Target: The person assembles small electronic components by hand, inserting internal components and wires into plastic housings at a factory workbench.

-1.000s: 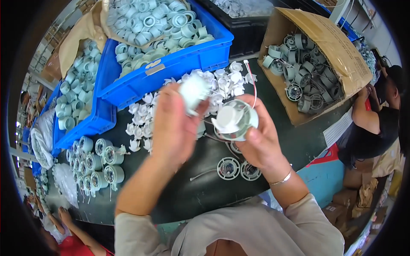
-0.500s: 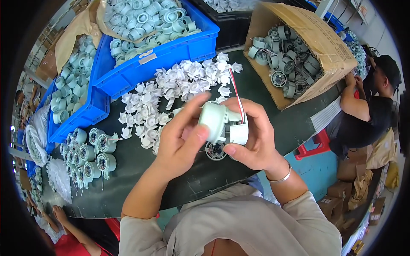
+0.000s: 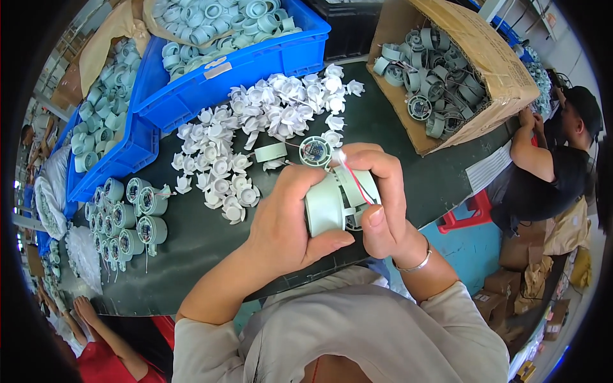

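Left hand (image 3: 278,223) and right hand (image 3: 394,217) were both grasping: the left curled around a pale green housing (image 3: 324,207), while the right pressed a second green piece (image 3: 350,191) up to it, with red and dark wires (image 3: 359,181) trailing from a white connector (image 3: 338,157). The hands covered part of the join, so whether the pieces were locked together could not be told. Both sat above the near side of the bench (image 3: 204,252). Just beyond lay a round part with a dark circuit face (image 3: 315,151) and a short green cylinder (image 3: 271,152). Farther out were white petal-shaped pieces (image 3: 274,112), a blue bin (image 3: 268,69) and a cardboard box (image 3: 511,70).
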Demonstrator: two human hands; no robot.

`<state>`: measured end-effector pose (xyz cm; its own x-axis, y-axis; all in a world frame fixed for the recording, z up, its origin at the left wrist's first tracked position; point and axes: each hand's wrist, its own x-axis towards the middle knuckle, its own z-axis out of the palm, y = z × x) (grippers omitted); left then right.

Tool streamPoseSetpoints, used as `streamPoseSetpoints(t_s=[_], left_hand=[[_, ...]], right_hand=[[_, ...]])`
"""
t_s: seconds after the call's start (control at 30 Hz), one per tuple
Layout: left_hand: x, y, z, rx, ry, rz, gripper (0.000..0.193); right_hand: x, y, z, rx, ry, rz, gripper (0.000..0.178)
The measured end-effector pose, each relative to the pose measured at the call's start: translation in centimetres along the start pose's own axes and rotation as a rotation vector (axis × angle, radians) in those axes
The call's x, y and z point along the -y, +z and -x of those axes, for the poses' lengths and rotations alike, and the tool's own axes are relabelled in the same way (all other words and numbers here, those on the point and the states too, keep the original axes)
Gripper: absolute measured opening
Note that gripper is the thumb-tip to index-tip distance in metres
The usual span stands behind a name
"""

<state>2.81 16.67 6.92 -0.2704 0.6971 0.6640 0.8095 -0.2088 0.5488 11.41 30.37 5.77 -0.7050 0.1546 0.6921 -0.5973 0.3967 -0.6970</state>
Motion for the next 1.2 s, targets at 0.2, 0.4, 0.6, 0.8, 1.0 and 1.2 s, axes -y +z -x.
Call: streamPoseSetpoints(t_s=[0.2,0.4,0.6,0.8,1.0,1.2], left_hand=[[0.9,1.0,0.7,-0.082,0.051,0.024,0.076],[-0.2,0.5,0.3,0.039,-0.044,-0.008,0.072],[0.0,1.1,0.4,0.063,-0.066,0.092,0.064],[0.0,0.4,1.4,-0.033,-0.286,0.306,0.061],[2.7,-0.9,0.1,0.38,-0.444,0.034,0.064],[14.1,-20.0,-1.8,-0.319,-0.834,-0.658,0.03]], right_hand=[[0.4,0.4,0.0,-0.011,0.021,-0.037,0.042],[0.2,0.3,-0.1,-0.001,-0.026,0.052,0.036],[0.9,-0.1,-0.5,0.042,-0.002,0.091,0.032],[2.0,1.3,-2.1,0.062,-0.038,0.132,0.031],[-0.8,0.4,-2.5,0.05,0.641,-0.054,0.039],[-2.1,-3.6,-1.3,-0.27,0.628,-0.209,0.043]])
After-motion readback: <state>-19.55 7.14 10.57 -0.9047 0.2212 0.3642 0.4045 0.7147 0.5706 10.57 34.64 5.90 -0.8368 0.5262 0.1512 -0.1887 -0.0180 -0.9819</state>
